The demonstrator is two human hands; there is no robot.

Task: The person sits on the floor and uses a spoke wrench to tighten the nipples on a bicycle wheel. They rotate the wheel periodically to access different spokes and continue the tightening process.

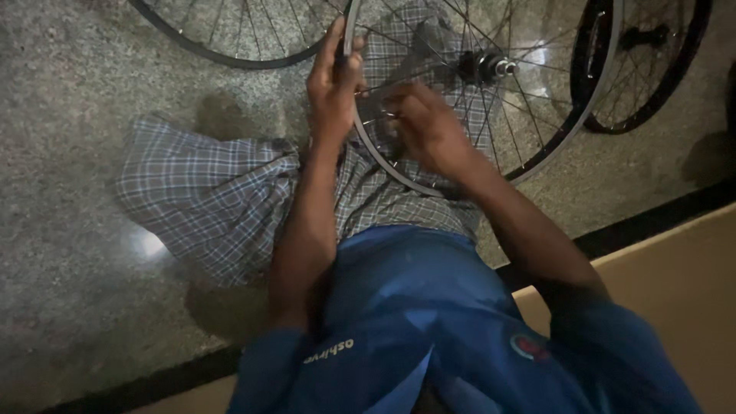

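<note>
A spoked bicycle wheel [537,149] with a silver rim and a hub [484,66] stands upright over my lap. My left hand [333,80] grips the rim at its left edge, fingers wrapped round it. My right hand [422,126] is inside the wheel among the spokes, fingers pinched near a spoke close to the rim; whether it holds a small tool is not visible. I sit on the floor in a checked cloth [207,195] and a blue shirt [429,322].
A second bare rim [230,55] lies on the speckled stone floor at the top left. A wheel with a black tyre [652,84] stands at the top right. A dark stripe and a tan floor band [675,261] run along the lower right.
</note>
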